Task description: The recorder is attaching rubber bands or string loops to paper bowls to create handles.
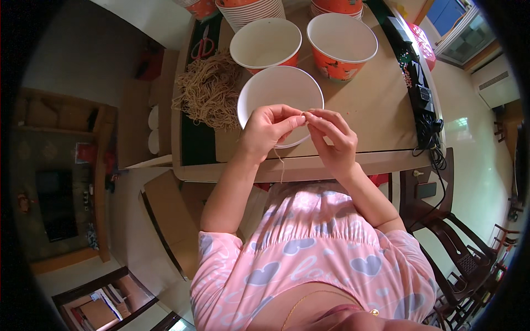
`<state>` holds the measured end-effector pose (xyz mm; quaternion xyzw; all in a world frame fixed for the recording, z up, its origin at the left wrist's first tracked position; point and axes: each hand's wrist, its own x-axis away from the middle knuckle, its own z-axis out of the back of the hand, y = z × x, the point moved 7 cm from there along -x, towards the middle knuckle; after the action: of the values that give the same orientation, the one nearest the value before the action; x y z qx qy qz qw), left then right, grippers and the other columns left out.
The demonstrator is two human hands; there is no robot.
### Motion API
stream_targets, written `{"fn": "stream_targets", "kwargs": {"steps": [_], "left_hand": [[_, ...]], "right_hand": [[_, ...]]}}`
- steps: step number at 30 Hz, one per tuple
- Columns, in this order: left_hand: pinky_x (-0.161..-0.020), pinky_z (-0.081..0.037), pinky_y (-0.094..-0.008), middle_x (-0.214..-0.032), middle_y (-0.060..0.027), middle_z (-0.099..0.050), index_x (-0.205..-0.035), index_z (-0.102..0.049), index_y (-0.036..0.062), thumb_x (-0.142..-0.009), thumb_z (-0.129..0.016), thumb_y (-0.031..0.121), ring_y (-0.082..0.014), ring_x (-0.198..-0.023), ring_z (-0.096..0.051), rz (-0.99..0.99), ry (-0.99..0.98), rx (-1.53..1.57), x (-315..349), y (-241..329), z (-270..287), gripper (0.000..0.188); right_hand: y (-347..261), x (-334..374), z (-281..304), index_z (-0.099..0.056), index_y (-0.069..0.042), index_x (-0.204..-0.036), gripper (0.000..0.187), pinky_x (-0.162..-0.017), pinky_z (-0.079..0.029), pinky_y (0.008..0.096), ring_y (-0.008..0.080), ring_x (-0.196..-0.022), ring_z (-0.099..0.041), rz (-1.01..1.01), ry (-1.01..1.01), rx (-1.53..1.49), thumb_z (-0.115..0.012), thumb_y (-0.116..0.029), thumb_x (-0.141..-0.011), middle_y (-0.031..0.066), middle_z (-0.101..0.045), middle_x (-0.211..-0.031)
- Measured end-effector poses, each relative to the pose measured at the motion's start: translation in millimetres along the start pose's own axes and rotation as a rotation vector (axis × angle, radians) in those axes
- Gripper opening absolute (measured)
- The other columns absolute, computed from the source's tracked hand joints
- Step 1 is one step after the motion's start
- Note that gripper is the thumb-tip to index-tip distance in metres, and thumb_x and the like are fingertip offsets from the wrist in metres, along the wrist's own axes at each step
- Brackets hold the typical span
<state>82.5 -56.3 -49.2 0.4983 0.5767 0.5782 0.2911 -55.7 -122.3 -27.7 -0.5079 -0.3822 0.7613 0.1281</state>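
Observation:
My left hand (267, 128) and my right hand (334, 139) meet at their fingertips, both pinching a thin piece of string (281, 163). One end of it dangles below my left hand by the table's front edge; the bit between the fingertips is mostly hidden. Right under my hands is a white-lined paper bucket (275, 88). Two more paper buckets, orange with dark figures outside, stand behind it: one at the left (266, 43), one at the right (342, 38). Left of the buckets lies a tangled heap of tan string (205, 91).
Red-handled scissors (203, 48) lie beyond the string heap. Stacked paper buckets (251, 14) stand at the table's back. Black power strips with cables (424, 99) run along the right edge. A dark wooden chair (436, 204) and a cardboard box (170, 215) flank me.

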Motion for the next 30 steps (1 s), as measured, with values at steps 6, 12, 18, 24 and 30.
{"fn": "stream_targets", "kwargs": {"steps": [6,12,18,24,30], "left_hand": [[-0.054,-0.038,-0.017,-0.08,0.0004,-0.066,-0.094,-0.068,-0.0005,-0.088,-0.064,0.003,-0.0006,-0.062,-0.048,-0.251,0.119,-0.336,9.6,13.2,2.4,0.008],[-0.057,-0.04,-0.0162,-0.078,0.0027,-0.068,-0.096,-0.07,0.0012,-0.088,-0.065,0.004,-0.0007,-0.067,-0.055,-0.246,0.236,-0.495,25.2,19.1,0.5,0.009],[-0.057,-0.042,-0.0182,-0.075,0.0032,-0.066,-0.096,-0.07,0.0014,-0.089,-0.064,0.004,-0.001,-0.065,-0.054,-0.263,0.333,-0.486,29.3,18.3,4.1,0.01],[-0.058,-0.043,-0.0191,-0.077,0.0013,-0.064,-0.093,-0.068,0.0015,-0.087,-0.066,0.002,-0.003,-0.063,-0.054,-0.357,0.344,-0.591,30.7,23.7,-1.6,0.006],[-0.054,-0.042,-0.0248,-0.079,-0.0042,-0.059,-0.087,-0.065,0.003,-0.082,-0.067,-0.002,-0.0105,-0.06,-0.051,-0.527,0.444,-0.655,40.4,33.3,9.3,0.008]], "right_hand": [[13.1,-3.7,-4.9,-0.068,-0.003,-0.103,0.018,-0.054,-0.047,0.0226,0.0092,-0.064,-0.059,-0.273,-0.157,-0.161,-0.065,0.002,-0.086,0.0082,-0.067,-0.095],[19.4,-8.9,-12.1,-0.066,0.0,-0.092,0.009,-0.054,-0.041,0.0201,0.0038,-0.058,-0.048,-0.39,-0.259,-0.12,-0.068,0.002,-0.083,0.0,-0.063,-0.073],[21.0,-8.0,-15.2,-0.065,0.0,-0.089,0.008,-0.053,-0.041,0.0201,0.0034,-0.058,-0.048,-0.385,-0.239,-0.113,-0.069,0.001,-0.082,-0.0001,-0.063,-0.074],[18.4,-9.2,-16.6,-0.065,-0.002,-0.093,0.014,-0.051,-0.04,0.02,0.0036,-0.056,-0.046,-0.358,-0.282,-0.052,-0.071,-0.001,-0.08,0.0004,-0.065,-0.077],[-6.5,-19.5,-21.5,-0.057,-0.011,-0.109,0.031,-0.058,-0.051,0.0368,0.024,-0.067,-0.064,-0.159,-0.43,0.263,-0.071,-0.015,-0.082,0.0064,-0.063,-0.098]]}}
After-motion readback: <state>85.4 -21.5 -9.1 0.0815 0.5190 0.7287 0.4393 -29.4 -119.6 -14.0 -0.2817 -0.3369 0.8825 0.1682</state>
